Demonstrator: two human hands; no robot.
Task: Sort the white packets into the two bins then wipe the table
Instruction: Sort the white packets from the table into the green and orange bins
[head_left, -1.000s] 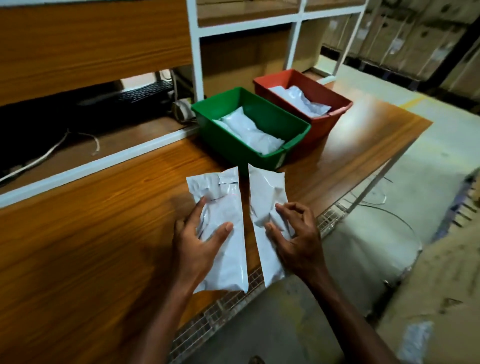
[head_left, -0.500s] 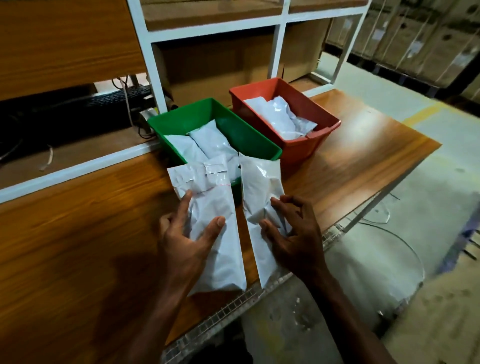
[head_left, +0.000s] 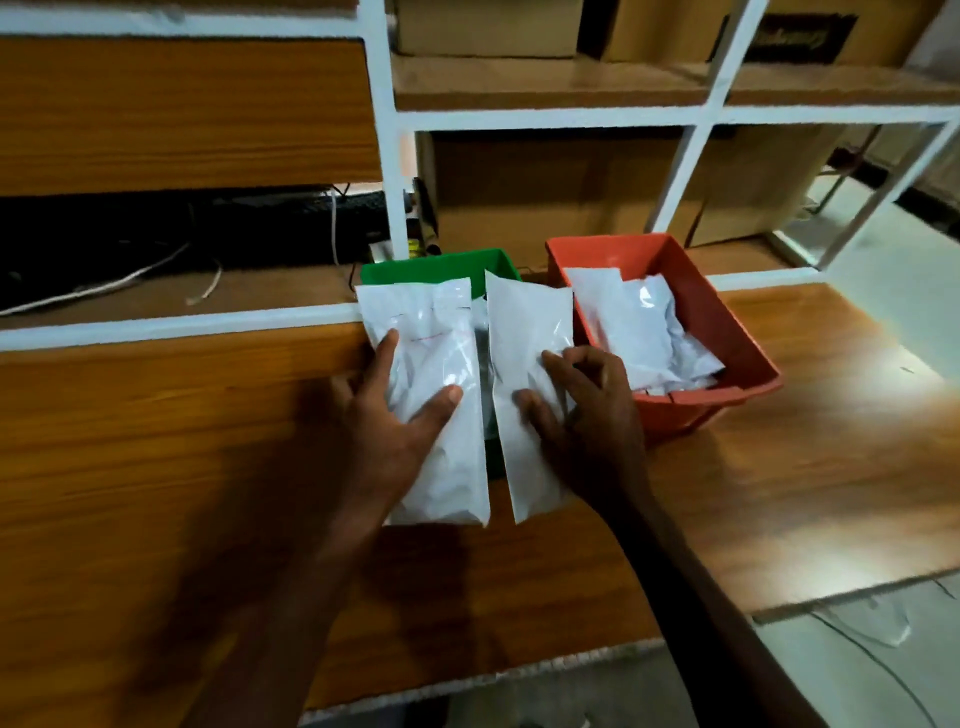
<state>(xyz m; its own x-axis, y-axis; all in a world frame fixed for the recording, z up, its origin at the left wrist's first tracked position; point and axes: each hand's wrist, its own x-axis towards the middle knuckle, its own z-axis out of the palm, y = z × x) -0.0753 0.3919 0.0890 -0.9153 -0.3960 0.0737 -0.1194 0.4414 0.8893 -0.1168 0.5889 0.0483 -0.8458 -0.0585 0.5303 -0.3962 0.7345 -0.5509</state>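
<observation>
The bench (head_left: 779, 467) is wood-grain laminate, pretty smooth, with a shiny glare patch on the right. Both white packets (head_left: 436, 415) look like thin crinkly plastic film, slightly glossy. The green bin (head_left: 441, 262) and red bin (head_left: 727, 332) are smooth moulded plastic. The shelf frame (head_left: 382, 130) looks like white-painted metal.

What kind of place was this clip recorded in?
Probably a warehouse or packing station: cardboard boxes fill a white metal rack behind a wooden worktable, with green and red sorting bins.
</observation>
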